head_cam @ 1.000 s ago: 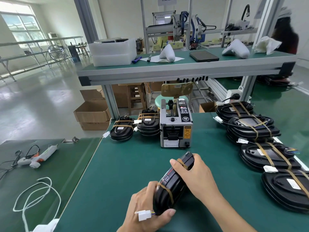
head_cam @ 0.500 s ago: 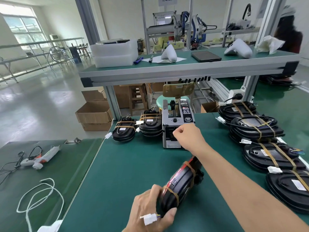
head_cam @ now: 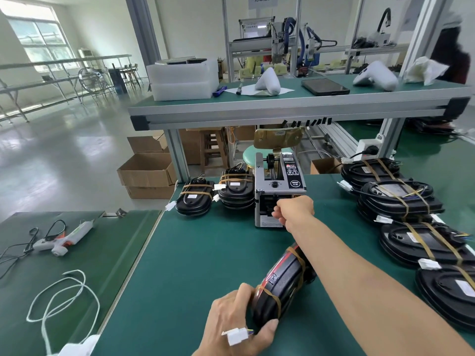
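view: one wide-angle head cam, worn by person
facing: forward and down over green bench (head_cam: 195,253)
near: left hand (head_cam: 234,322) gripping black banded unit (head_cam: 282,283), bottom centre
mid: tape dispenser (head_cam: 279,181), centre
far: hall floor (head_cam: 64,155), upper left

Black oval plastic housing (head_cam: 280,286): red stripe along one edge, two tan bands across it; small white plastic connector (head_cam: 234,335), yellow wire at its end; flat dark green table (head_cam: 205,253), pale edge strip; boxy silver-grey metal tape dispenser (head_cam: 279,186), black panel with white and red markings; row of black banded oval housings (head_cam: 421,242), tan straps, white labels; white plastic glue gun (head_cam: 64,237), orange trigger; brown cardboard boxes (head_cam: 147,173).
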A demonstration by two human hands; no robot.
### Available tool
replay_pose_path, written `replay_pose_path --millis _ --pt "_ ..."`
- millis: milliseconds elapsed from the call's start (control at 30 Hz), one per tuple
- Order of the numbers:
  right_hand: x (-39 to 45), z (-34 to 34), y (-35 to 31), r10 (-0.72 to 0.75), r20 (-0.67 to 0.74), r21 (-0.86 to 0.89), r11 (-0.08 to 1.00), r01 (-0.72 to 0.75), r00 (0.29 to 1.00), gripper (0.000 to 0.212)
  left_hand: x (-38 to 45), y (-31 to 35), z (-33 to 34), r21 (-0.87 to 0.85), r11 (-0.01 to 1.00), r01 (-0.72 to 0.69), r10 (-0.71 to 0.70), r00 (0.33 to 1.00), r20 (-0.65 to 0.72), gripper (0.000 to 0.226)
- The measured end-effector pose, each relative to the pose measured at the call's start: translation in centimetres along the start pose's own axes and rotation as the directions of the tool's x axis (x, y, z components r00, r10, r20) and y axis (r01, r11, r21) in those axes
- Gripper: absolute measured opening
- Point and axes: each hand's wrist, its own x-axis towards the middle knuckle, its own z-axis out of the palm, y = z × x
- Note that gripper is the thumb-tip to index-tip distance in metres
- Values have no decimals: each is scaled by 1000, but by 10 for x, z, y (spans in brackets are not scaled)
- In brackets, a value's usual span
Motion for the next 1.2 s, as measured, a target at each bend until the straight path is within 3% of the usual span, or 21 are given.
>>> replay_pose_path --millis 300,567,733,800,867,967,1033,1200 --pt "4 7 1 103 -17 151 983 -99 995 4 0 1 1 24 1000 -9 10 1000 -24 51" --pt "11 10 3 193 4 241 952 -188 981 14 1 -1 3 40 999 -15 16 1000 -24 51" --pt "3 4 0 149 29 179 972 -152 988 13 0 0 3 44 999 7 -7 1000 -20 52" --pt "-8 -5 -6 76 138 57 995 -85 987 4 -1 1 2 41 999 14 -13 1000 -15 52" --pt "-17 -21 -11 -69 240 -48 995 83 968 4 0 1 2 53 999 4 -3 1000 -19 51" --pt "-30 -61 -10 -334 267 -79 927 365 904 13 1 0 2 54 998 -23 24 999 -21 49" --pt "-44 -91 0 -420 304 -112 876 469 855 17 1 -1 2 46 998 -36 36 999 -19 49" --pt "-57 -129 48 -322 390 -91 919 384 863 17 1 -1 2 37 998 -43 43 999 -19 48"
